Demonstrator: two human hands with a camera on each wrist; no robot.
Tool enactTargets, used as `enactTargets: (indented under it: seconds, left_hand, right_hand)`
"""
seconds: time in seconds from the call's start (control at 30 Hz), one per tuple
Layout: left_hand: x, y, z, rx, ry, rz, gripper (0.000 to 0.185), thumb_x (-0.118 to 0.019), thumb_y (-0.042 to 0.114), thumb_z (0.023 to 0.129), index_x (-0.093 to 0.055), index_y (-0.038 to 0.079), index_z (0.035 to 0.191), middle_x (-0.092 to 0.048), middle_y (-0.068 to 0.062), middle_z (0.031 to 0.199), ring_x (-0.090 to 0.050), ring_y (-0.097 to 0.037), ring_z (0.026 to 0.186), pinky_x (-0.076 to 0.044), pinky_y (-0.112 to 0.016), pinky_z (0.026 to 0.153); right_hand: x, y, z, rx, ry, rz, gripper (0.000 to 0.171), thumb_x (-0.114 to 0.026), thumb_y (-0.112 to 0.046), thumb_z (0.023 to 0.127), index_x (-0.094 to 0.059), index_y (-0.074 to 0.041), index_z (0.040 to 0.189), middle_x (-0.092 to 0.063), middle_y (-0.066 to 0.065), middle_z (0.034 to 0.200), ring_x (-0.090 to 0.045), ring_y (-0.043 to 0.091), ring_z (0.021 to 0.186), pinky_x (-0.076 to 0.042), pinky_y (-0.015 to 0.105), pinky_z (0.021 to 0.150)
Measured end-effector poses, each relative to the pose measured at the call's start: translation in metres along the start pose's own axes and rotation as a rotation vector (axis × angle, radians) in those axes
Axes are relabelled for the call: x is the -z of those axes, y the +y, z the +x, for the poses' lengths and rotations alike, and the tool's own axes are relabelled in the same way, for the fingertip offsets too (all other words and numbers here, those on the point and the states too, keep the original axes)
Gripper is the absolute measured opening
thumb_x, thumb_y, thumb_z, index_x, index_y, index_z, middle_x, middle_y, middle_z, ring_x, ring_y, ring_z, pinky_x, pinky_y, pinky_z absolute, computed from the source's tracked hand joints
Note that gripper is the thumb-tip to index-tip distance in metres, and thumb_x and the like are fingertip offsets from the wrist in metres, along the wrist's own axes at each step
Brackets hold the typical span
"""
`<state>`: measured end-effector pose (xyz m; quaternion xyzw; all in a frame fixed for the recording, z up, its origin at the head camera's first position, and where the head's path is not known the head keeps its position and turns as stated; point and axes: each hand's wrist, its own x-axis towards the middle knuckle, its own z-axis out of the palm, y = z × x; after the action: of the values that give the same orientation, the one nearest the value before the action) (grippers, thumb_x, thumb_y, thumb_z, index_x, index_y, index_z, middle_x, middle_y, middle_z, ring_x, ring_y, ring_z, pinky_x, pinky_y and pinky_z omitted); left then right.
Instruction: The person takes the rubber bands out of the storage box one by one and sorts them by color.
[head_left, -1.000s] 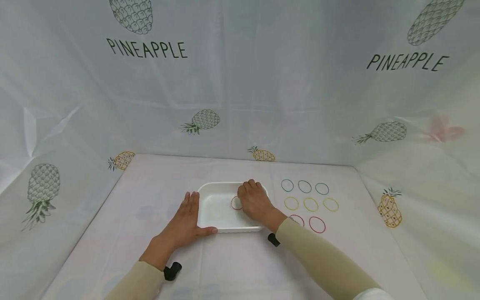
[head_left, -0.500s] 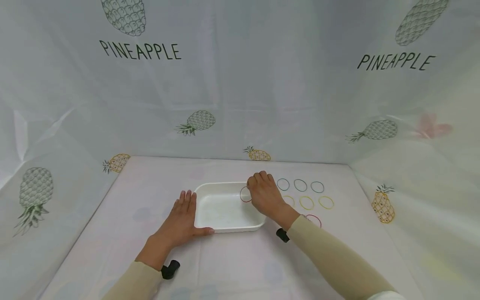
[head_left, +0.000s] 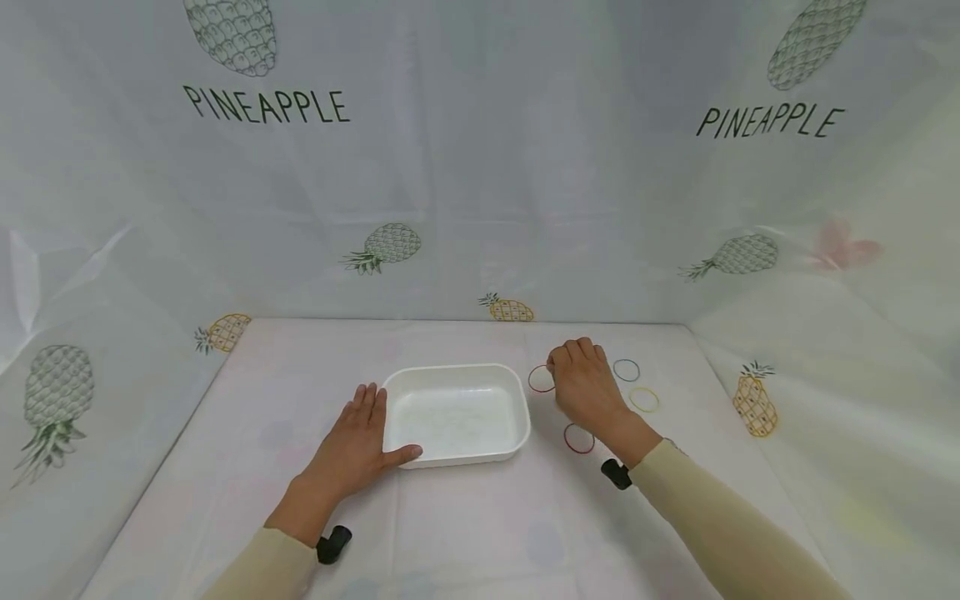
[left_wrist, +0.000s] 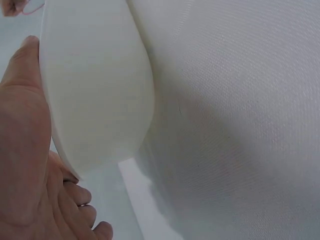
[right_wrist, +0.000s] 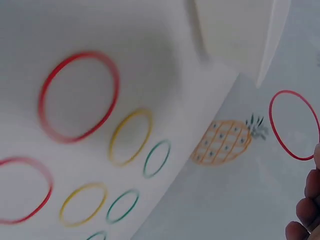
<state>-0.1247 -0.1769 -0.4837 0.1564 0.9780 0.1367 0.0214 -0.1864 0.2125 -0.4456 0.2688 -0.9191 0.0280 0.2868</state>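
Red rubber band, a thin ring, hangs pinched in the curled fingers of the person's right hand, just to the right of a white rectangular plastic tray and above the pale tabletop. In the right wrist view the same ring shows as a red loop against the backdrop, beside the fingertips at the frame's edge.

On the other side of the tray lies the left hand, flat on the table with straight fingers along the tray's left wall and the thumb against its near rim. The left wrist view shows the thumb pressed to the tray's white side.

Around the right hand, more thin bands lie flat on the table: a second red band near the wrist, a yellow band and a blue-green band further right. The hand hides others. The right wrist view shows rows of red, yellow and green rings lying apart from one another.

A pale cloth backdrop printed with pineapples and the word PINEAPPLE surrounds the table. Both arms wear beige sleeves.
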Motion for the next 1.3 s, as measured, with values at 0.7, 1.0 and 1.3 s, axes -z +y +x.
enactTargets:
  seconds: [0.7,1.0,1.3]
  left_hand:
    - [-0.002,0.000,0.001,-0.020,0.006,-0.017,0.119,-0.056,0.077,0.095,-0.019,-0.015,0.161,-0.015,-0.035,0.170,-0.009,-0.050,0.161,-0.015,-0.061,0.131]
    - [-0.002,-0.002,0.002,-0.020,0.008,-0.020,0.119,-0.056,0.077,0.095,-0.018,-0.014,0.162,-0.015,-0.035,0.170,-0.009,-0.050,0.161,-0.015,-0.061,0.131]
    - [-0.002,-0.001,0.002,-0.015,0.002,-0.034,0.119,-0.058,0.076,0.095,-0.018,-0.014,0.162,-0.014,-0.035,0.171,-0.008,-0.050,0.161,-0.014,-0.061,0.131]
  right_hand:
    - [0.048,0.095,-0.117,-0.075,-0.175,-0.131,0.014,-0.070,-0.005,0.093,-0.058,-0.003,0.083,-0.049,0.006,0.074,-0.047,0.032,0.077,-0.038,0.041,0.065]
    - [0.040,0.108,-0.143,-0.082,-0.290,-0.148,0.022,-0.070,-0.009,0.094,-0.054,-0.005,0.080,-0.043,0.003,0.072,-0.043,0.028,0.074,-0.037,0.040,0.064]
    - [0.030,0.116,-0.150,-0.051,-0.177,-0.179,0.030,-0.074,-0.006,0.088,-0.046,-0.006,0.075,-0.036,0.001,0.069,-0.040,0.027,0.070,-0.032,0.036,0.060]
